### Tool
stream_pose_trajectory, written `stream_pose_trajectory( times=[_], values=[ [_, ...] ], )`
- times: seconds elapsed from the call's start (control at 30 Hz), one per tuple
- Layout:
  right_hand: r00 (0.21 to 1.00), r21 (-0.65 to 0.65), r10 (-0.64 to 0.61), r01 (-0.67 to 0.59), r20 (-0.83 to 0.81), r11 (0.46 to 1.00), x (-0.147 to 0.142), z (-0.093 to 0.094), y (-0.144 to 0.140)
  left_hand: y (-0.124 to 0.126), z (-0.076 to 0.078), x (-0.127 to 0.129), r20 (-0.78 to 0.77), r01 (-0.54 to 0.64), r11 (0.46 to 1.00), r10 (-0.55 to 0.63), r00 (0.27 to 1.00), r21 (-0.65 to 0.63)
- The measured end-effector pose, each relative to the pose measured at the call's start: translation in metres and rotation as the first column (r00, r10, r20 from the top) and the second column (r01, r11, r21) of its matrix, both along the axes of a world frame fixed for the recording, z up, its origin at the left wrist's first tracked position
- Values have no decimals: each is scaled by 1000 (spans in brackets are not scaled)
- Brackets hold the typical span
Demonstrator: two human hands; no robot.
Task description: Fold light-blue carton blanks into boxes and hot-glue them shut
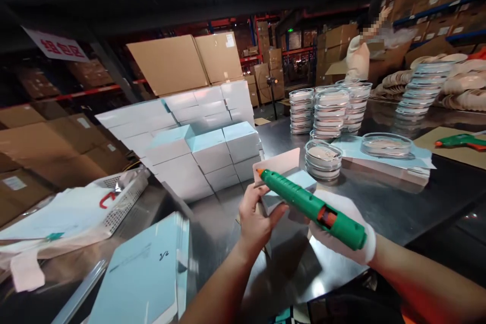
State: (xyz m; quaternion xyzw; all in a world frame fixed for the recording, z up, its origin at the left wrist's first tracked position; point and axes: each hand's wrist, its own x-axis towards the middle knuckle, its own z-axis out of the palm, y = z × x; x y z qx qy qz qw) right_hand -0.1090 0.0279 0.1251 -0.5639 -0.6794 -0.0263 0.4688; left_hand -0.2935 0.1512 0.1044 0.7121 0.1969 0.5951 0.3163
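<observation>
My bare left hand (pixel 255 218) is closed around a small pale box (pixel 304 180) whose pinkish-white flap (pixel 285 160) stands raised. In a white glove, my right hand (pixel 341 235) grips a green glue gun (pixel 294 193). The gun's orange nozzle lies over the flap's left end; whether it touches is unclear. Its body covers part of the box, and my right fingers are mostly hidden under it. Just beyond the box, a short stack of round clear dishes (pixel 324 159) stands on the dark shiny table (pixel 379 202).
White boxes (pixel 228 147) are piled behind my left hand. Taller dish stacks (pixel 331 111) stand farther back. Another glue gun (pixel 461 140) lies on cardboard at right. Blue sheets (pixel 140 268) and a white basket (pixel 127 202) are at left. A person (pixel 358 58) is in the background.
</observation>
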Motion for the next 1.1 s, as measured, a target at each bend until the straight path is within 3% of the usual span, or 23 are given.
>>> stream_pose_trajectory(
  times=[0.17,0.37,0.43,0.57,0.7,0.8,0.87,0.93,1.03,1.1],
  values=[
    [996,105,-60,54,59,993,0,6,6,-4,-5,1,-29,-27,1000,27,999,11],
    [934,143,-335,351,-126,925,43,-12,4,2,-4,-3,-13,-47,996,46,999,-81],
    [938,146,-321,338,-131,930,42,-10,-2,2,-3,-4,-6,-45,994,45,999,-95],
    [987,88,-155,157,-32,984,25,0,-6,0,-3,-4,4,-39,994,39,999,-105],
    [943,60,-264,281,-201,958,34,-4,8,-2,-1,-4,19,-35,991,37,999,-126],
    [812,-72,-276,280,-514,957,52,-20,25,0,4,-5,48,3,979,7,999,-202],
    [644,-249,-256,104,-721,963,61,-35,36,2,6,-7,66,40,964,-23,998,-265],
    [548,-419,-317,-70,-774,905,67,-51,47,4,7,-8,76,69,944,-47,996,-324],
    [638,-563,-406,-53,-654,825,77,-71,58,8,4,-9,94,99,912,-67,993,-398],
    [689,-556,-430,47,-584,830,83,-75,61,9,2,-8,100,113,901,-78,992,-420]
  ],
)
